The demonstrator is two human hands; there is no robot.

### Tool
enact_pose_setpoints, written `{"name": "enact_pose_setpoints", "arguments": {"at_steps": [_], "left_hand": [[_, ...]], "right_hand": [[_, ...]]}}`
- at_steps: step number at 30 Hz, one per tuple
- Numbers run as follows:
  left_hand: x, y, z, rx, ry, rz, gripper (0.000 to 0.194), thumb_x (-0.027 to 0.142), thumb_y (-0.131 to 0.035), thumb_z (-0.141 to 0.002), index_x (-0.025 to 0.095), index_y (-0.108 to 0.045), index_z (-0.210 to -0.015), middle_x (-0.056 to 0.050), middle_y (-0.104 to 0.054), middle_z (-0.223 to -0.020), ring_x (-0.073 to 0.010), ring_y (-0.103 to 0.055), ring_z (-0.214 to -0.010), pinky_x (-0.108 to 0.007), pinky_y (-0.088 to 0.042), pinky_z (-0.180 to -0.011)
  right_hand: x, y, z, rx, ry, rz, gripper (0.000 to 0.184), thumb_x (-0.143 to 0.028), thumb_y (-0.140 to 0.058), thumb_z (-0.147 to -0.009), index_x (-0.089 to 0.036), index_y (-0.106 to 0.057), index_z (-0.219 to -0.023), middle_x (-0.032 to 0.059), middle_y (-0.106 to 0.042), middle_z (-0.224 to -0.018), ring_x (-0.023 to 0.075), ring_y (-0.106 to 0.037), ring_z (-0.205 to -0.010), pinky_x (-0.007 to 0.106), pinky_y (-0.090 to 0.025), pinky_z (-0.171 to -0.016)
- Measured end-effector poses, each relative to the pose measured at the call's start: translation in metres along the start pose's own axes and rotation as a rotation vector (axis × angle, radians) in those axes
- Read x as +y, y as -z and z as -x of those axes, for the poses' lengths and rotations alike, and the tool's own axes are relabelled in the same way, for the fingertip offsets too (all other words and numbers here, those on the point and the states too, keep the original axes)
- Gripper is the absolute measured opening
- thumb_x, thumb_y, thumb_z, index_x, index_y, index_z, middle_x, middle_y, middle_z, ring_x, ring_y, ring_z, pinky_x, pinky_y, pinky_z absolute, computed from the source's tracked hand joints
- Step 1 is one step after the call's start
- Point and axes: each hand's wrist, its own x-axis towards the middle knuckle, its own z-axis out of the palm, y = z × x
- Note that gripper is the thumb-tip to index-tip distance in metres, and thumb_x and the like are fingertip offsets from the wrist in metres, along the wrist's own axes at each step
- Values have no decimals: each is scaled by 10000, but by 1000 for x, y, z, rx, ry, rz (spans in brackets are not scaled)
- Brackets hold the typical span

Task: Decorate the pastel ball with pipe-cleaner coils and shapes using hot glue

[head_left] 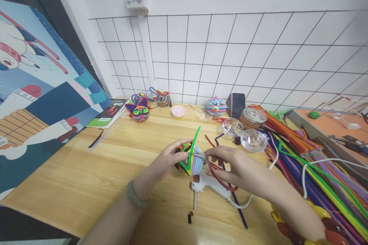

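My left hand (168, 160) is closed around a ball (197, 166) covered in coiled pipe cleaners of orange, black, green, lilac and light blue. A bright green pipe cleaner (196, 137) bends into a V on the ball, one end sticking up past it. Scissors (220, 179) with red handles are in my right hand (244, 166), their blades lying across the green strand near my left thumb. Whether the blades touch the strand, I cannot tell. Under my right hand lies a white glue gun (214, 186), beside a dark purple pipe cleaner (240, 208).
Clear plastic half-shells (254, 140) lie behind my right hand. Bundles of coloured pipe cleaners (310, 176) cover the right side. Along the back are decorated balls (140, 114), a pink bowl (178, 111) and a phone (238, 104). A large illustrated board (54, 122) leans at left.
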Motion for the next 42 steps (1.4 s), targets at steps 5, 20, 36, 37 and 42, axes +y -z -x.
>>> {"name": "enact_pose_setpoints", "arguments": {"at_steps": [5,20,36,37,42], "left_hand": [[1,1,-1,13,-12,-62,460,279,-698,-716,231,-641,-1171,-53,-640,-1203,-274,-542,-1126,-336,-418,-923],[9,2,3,-77,26,-155,548,448,-648,-769,206,-552,-1252,-89,-586,-1276,-279,-516,-1178,-333,-410,-939],[14,-1,6,-120,-68,-411,604,321,-741,-689,186,-522,-1235,-87,-597,-1239,-275,-533,-1161,-345,-418,-971],[15,-1,6,-134,-61,-403,600,316,-742,-686,187,-528,-1231,-85,-602,-1234,-275,-538,-1157,-350,-421,-970],[20,-3,7,-147,-37,-445,608,312,-747,-667,184,-538,-1223,-77,-606,-1234,-266,-547,-1144,-357,-424,-971]], "right_hand": [[7,-3,1,20,55,53,305,-277,-576,-862,-221,-602,-1161,88,-675,-989,220,-644,-864,324,-490,-749],[12,-9,-8,44,99,126,246,-177,-531,-846,-170,-636,-1069,76,-708,-804,168,-645,-651,247,-454,-588],[16,-15,-9,80,114,201,205,-198,-533,-853,-183,-603,-1046,81,-678,-842,181,-643,-696,256,-454,-605],[15,-16,-10,79,114,196,193,-200,-535,-852,-182,-602,-1032,78,-677,-838,178,-639,-690,252,-450,-602],[14,-19,-12,66,103,235,151,-227,-553,-846,-176,-609,-977,48,-653,-730,158,-601,-603,233,-397,-541]]}}
